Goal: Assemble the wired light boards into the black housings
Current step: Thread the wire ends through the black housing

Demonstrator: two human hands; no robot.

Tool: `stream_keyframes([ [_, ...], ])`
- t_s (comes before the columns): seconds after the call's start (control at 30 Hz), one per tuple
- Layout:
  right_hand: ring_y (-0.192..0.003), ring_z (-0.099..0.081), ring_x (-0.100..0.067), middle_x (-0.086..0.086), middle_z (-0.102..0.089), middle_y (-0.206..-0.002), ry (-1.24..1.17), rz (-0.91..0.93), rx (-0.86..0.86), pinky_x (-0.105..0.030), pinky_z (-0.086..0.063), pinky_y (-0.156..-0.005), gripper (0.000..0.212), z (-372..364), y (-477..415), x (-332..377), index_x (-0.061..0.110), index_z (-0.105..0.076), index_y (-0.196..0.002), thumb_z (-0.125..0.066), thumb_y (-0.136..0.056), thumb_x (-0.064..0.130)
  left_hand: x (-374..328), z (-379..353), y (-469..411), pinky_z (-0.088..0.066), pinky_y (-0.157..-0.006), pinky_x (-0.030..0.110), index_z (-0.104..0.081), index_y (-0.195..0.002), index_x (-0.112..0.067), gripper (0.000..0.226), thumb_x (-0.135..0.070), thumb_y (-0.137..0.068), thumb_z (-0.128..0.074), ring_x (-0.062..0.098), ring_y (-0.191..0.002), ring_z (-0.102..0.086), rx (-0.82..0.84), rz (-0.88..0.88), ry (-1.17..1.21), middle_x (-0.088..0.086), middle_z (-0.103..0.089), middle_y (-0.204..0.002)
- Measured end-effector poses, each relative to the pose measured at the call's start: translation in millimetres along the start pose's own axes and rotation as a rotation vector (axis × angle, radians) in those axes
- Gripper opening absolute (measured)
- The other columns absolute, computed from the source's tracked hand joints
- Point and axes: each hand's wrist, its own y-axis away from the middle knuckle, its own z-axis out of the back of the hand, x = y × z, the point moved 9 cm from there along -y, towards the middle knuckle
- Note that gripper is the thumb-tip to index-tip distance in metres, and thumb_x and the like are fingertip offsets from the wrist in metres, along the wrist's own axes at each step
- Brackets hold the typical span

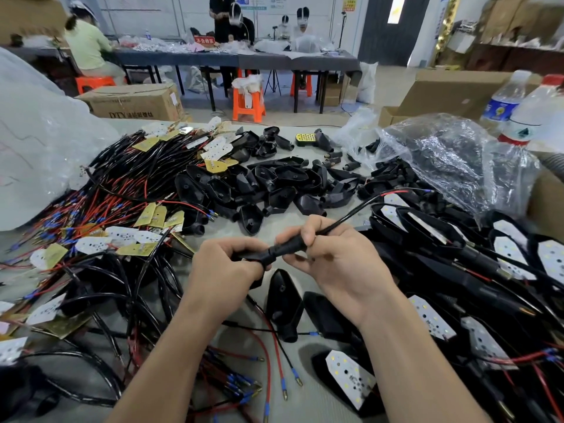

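- A single camera is worn on the person's head and faces forward and steeply down along both forearms.
- It sits close to the work: the left hand [225, 264] and right hand [338, 261] fill the lower middle, and the table [219, 232] runs out past both side edges.
- The wide lens curves the edges. The top band looks across the floor to a far workbench [238, 58] and a dark door [393, 29].
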Motion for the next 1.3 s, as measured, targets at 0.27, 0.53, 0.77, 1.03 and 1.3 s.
stream_keyframes([
  [0.27,-0.077,-0.064,-0.023,-0.019,-0.068,-0.078,0.132,0.081,-0.059,-0.027,-0.056,-0.077,0.048,3,0,8,0.014,-0.052,-0.058,-0.027,-0.069,-0.025,-10,0,8,-0.037,-0.040,0.020,-0.077,-0.068,-0.040,0.043,0.002,-0.066,-0.069,0.008,-0.041,-0.046,-0.117,-0.070,-0.118,-0.003,-0.063,-0.050],
  [0.53,-0.077,-0.063,-0.020,-0.016,-0.071,-0.079,0.219,0.109,-0.087,-0.029,-0.050,-0.078,0.044,1,-2,7,0.016,-0.052,-0.058,-0.033,-0.069,-0.022,-17,7,17,-0.036,-0.037,0.017,-0.075,-0.079,-0.047,0.049,0.000,-0.067,-0.064,0.008,-0.038,-0.052,-0.274,-0.179,-0.180,-0.013,-0.067,-0.054],
  [0.77,-0.082,-0.066,-0.023,-0.018,-0.071,-0.080,0.271,0.138,-0.003,-0.031,-0.054,-0.083,0.028,-3,-1,10,0.014,-0.052,-0.058,-0.037,-0.052,-0.008,2,5,7,-0.057,-0.054,0.037,-0.079,-0.066,-0.029,0.037,-0.011,-0.042,-0.058,0.025,-0.057,-0.068,-0.157,0.046,-0.005,0.004,-0.072,-0.060],
  [1.03,-0.087,-0.065,-0.025,-0.016,-0.071,-0.079,0.370,0.126,0.052,-0.040,-0.048,-0.092,0.029,-4,-1,11,0.018,-0.054,-0.055,-0.038,-0.052,-0.006,9,-17,6,-0.048,-0.049,0.022,-0.076,-0.065,-0.001,0.035,-0.003,-0.039,-0.052,0.018,-0.053,-0.063,0.108,0.148,0.166,0.020,-0.071,-0.066],
  [1.3,-0.100,-0.073,-0.025,-0.022,-0.076,-0.098,0.289,0.128,0.030,-0.031,-0.056,-0.092,0.042,-9,-1,4,0.011,-0.053,-0.058,-0.033,-0.067,-0.025,10,-12,5,-0.053,-0.060,0.033,-0.080,-0.072,-0.020,0.037,-0.007,-0.046,-0.056,0.026,-0.066,-0.070,-0.034,0.087,0.148,0.015,-0.076,-0.072],
])
